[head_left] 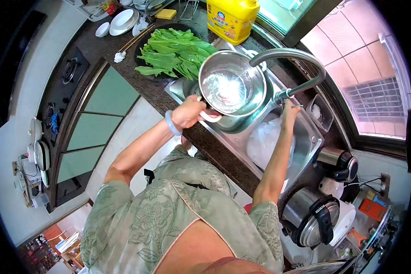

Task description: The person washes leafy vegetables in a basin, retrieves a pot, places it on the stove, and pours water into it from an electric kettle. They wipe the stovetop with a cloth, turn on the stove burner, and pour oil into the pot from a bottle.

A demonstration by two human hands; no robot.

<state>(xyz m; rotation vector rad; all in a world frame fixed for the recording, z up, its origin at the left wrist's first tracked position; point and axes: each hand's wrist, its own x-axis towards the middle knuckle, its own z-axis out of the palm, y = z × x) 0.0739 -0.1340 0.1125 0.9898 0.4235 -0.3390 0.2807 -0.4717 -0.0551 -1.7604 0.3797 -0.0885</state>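
My left hand [189, 113], with a pale bangle at the wrist, is closed round the light-coloured side handle of a shiny metal pot [255, 98]. The pot is held over the sink [233, 124], its open top under the end of the curved faucet [316, 68]. Bright glare covers the pot's bottom. On the right, my right hand [289, 113] grips the small lever at the faucet's base. A white plastic bag [264, 145] lies in the near right basin, partly behind my right forearm.
Green leafy vegetables [173, 52] lie on a dark round board left of the sink, beside chopsticks [134, 39]. A yellow jug [233, 20] stands behind. White dishes [123, 22] are at the far left; a kettle [335, 163] and electric pressure cooker [310, 217] stand right.
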